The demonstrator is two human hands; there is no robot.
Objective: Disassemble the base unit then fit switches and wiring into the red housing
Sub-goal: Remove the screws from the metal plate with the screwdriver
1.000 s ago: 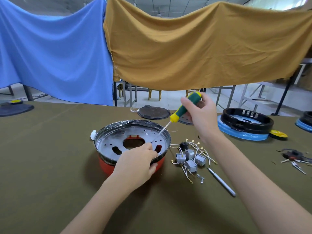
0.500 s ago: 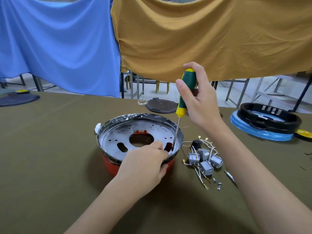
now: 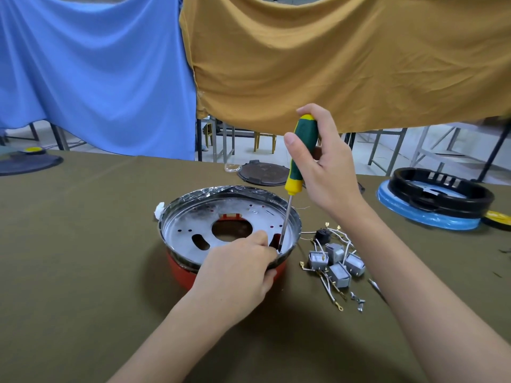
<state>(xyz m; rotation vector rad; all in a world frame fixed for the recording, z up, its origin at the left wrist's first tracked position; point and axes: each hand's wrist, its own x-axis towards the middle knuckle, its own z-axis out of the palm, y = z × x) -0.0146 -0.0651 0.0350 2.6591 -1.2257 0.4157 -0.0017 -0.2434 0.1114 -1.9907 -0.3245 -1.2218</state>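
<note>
Screwdriver point(image 3: 300, 158) now upright in gripping right hand point(image 3: 326, 172), tip beside left hand point(image 3: 240, 269) clasping red housing point(image 3: 182, 275) rim.

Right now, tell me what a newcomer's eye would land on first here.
First, the green-and-yellow-handled screwdriver, held nearly upright by the right hand, its tip down at the near right rim of the round silver metal plate that sits on the red housing at the table's centre. The left hand grips that near rim. Behind, a blue cloth and a mustard cloth hang side by side.
</note>
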